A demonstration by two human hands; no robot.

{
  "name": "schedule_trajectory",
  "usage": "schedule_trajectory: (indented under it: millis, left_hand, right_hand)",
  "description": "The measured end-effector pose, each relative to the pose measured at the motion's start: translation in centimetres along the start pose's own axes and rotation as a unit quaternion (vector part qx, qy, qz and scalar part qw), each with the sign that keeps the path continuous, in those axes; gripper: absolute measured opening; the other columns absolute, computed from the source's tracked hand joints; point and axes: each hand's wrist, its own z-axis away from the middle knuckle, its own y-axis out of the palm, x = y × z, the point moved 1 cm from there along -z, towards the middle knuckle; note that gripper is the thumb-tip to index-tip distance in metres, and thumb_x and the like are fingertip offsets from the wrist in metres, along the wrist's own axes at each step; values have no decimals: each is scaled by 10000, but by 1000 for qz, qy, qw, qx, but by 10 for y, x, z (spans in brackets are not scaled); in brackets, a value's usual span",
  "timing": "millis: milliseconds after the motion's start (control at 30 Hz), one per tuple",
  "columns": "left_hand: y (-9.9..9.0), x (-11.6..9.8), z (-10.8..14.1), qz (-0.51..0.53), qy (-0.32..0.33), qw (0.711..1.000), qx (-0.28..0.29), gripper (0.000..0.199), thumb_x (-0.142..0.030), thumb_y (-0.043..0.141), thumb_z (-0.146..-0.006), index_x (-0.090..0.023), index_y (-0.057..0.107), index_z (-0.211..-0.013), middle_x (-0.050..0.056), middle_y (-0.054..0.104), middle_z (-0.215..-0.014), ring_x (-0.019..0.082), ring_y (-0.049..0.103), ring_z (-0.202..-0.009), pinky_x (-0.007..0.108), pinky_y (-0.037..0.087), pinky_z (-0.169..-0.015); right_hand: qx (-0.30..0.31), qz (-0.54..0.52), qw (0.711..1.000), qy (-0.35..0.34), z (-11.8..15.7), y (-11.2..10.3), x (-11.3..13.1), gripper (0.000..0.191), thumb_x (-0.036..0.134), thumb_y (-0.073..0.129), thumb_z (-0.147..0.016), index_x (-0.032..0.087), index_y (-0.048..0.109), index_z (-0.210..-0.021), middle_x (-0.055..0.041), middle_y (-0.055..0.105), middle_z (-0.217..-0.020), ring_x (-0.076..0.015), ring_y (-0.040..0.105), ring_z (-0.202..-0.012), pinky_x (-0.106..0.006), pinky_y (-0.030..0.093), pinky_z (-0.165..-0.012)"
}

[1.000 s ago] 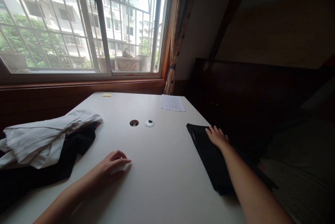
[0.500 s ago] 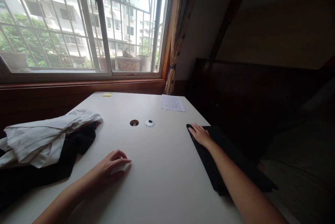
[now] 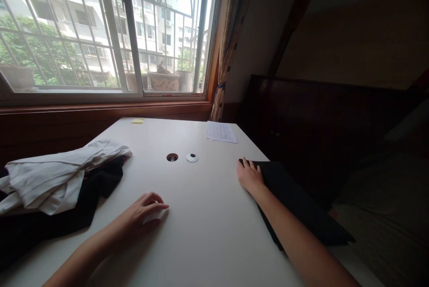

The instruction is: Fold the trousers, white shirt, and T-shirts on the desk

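Firstly, at far left: one white garment [image 3: 50,173], rumpled, lying over one black garment [image 3: 78,215], both partly on the white worktop [image 3: 204,215]. Behind: one window [image 3: 129,23], two panes in view, metal bars outside. One small yellow note [image 3: 137,121], near the worktop's far edge. Nearer the viewer, one left hand [image 3: 145,210], low over the worktop, to the right of the garments; fingers loosely bent, thumb apart from them, grasping nothing visible; whether it touches the surface, cannot tell. Next, one round hole [image 3: 172,158] in the worktop; just beside it, one round white cap [image 3: 192,158] with a dark opening. Farther back, printed papers [image 3: 221,132], near the far right corner; behind them, one patterned curtain [image 3: 220,81], gathered with a tie. One right hand [image 3: 250,177], laid palm down on the far left corner of one folded black cloth [image 3: 298,202]; fingers extended, unclenched. Cloth flat along the worktop's right edge, the forearm crossing above it. At far right, one dark wooden panel [image 3: 321,117], details lost in shadow.
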Motion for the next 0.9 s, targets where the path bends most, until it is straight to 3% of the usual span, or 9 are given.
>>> schedule_trajectory:
  millis: [133, 300, 500, 700, 900]
  left_hand:
    - [-2, -2, 0, 7, 5, 1000, -2, 332, -327, 556, -1023, -315, 638, -1344, 113, 614, -1241, 240, 616, -1052, 400, 544, -941]
    - [-1, -1, 0, 1, 8, 1000, -10, 327, -316, 574, -1010, -314, 649, -1329, 111, 626, -1224, 241, 623, -1032, 400, 548, -927]
    - [0, 0, 1, 6, 9, 1000, -9, 334, -291, 580, -1004, -317, 650, -1330, 112, 623, -1228, 236, 622, -1032, 391, 547, -930]
    - [-2, -3, 0, 5, -5, 1000, -8, 331, -293, 598, -995, -338, 660, -1317, 99, 630, -1231, 235, 633, -1033, 377, 554, -922]
    - [-4, -7, 1, 4, 0, 1000, -9, 330, -291, 577, -1005, -331, 651, -1324, 96, 630, -1236, 237, 632, -1063, 377, 556, -941]
  right_hand:
    - [8, -7, 1000, -14, -5, -2, -3, 556, 299, 268, -1052, 213, 394, -1586, -99, 266, -1700, -326, 256, -1539, -635, 169, -1220]
    - [36, -31, 999, -18, -17, -5, -15, 573, 336, 203, -1062, 220, 346, -1605, -66, 247, -1708, -262, 307, -1526, -582, 277, -1205]
    - [49, -39, 998, -14, -17, -1, -18, 589, 347, 223, -1057, 224, 285, -1629, -78, 195, -1721, -260, 266, -1548, -578, 226, -1227]
    - [55, -38, 997, -34, 13, -2, -14, 612, 408, 280, -1054, 228, 264, -1639, -94, 130, -1730, -268, 172, -1581, -559, 146, -1257]
    - [68, -58, 994, -60, 65, -11, -23, 620, 427, 309, -1046, 255, 269, -1640, -63, 117, -1729, -268, 109, -1591, -548, 158, -1265]
